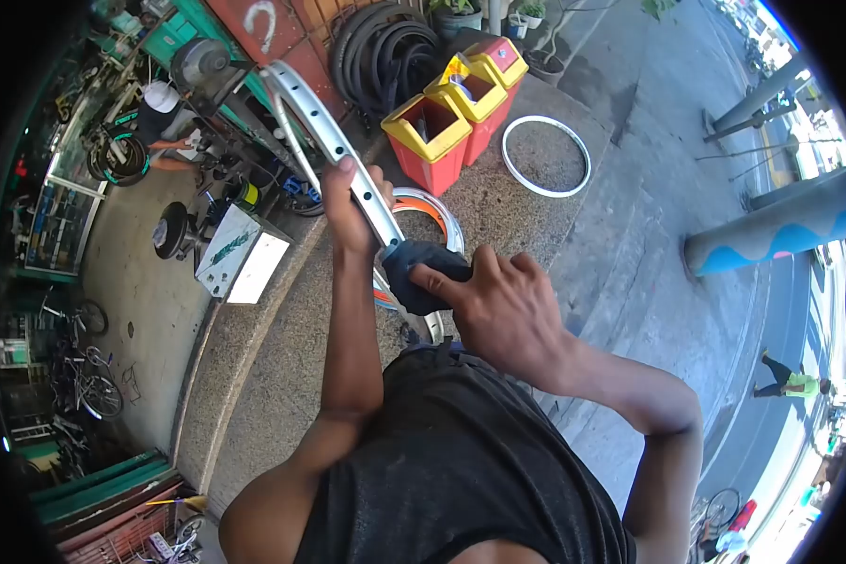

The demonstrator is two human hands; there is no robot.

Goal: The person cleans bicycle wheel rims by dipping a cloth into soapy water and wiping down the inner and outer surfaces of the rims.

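A silver bicycle rim [324, 127] with a row of holes is held up in front of my body, tilted. My left hand [350, 209] is closed around it, thumb on the drilled face. Lower along the same rim, my right hand [512, 305] presses a bunched black cloth [425, 275] against the metal, thumb and fingers closed on the cloth. The cloth hides that stretch of the rim. Behind my hands, a rim with an orange band [421, 214] lies on the ground.
Another silver rim [586, 156] lies on the pavement. Red bins with yellow tops [429, 141] stand ahead, beside stacked black tires [378, 56]. A white box-like stand [244, 256] is at left. A person [166, 117] works beyond it. A painted post [771, 237] stands at right.
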